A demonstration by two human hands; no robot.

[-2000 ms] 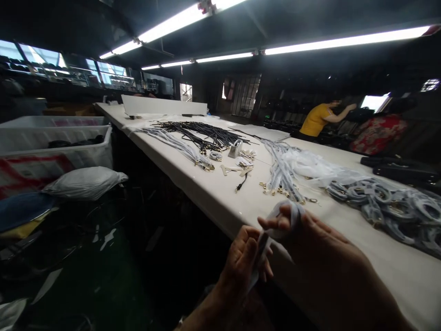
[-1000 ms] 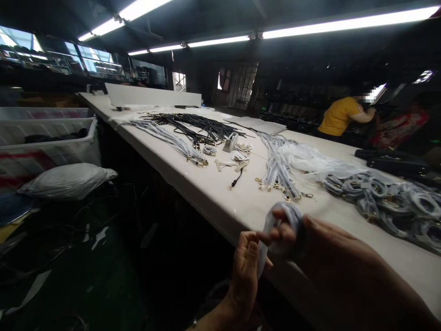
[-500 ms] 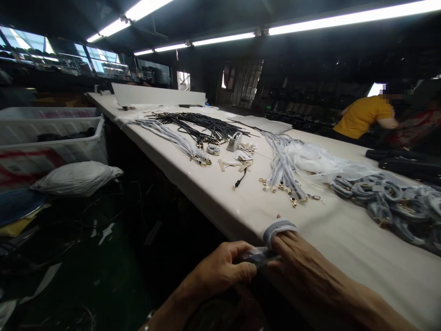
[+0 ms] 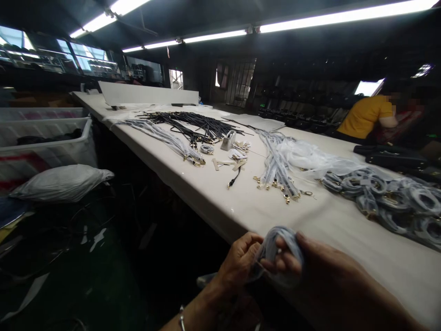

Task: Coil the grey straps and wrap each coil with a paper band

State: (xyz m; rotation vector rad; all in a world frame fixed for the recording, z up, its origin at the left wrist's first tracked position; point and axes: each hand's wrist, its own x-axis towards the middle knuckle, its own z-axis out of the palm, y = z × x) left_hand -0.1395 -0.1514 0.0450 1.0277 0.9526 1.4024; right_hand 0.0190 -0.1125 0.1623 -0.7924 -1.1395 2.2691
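A strap (image 4: 275,239) in clear plastic wrap is wound into a loop at the near edge of the white-covered table (image 4: 206,193). My left hand (image 4: 241,257) pinches the loop's left side. Around its right side are the fingers of my right hand (image 4: 310,262), some of them passing through the middle. A loose end appears to stick out below my left wrist. Beyond my hands lie wrapped straps with gold clasps (image 4: 280,177), a short black strap (image 4: 234,178) and a tape dispenser (image 4: 228,140).
Coiled wrapped straps (image 4: 389,193) are heaped at the right. Black straps (image 4: 193,124) and more wrapped straps (image 4: 165,140) spread farther back. White bins (image 4: 44,133) and a stuffed sack (image 4: 64,181) stand left of the table. A person in yellow (image 4: 367,117) bends at the far right.
The loop has turned and now shows its open ring, with my right fingers through it. My left hand has shifted slightly right. The view has moved a little.
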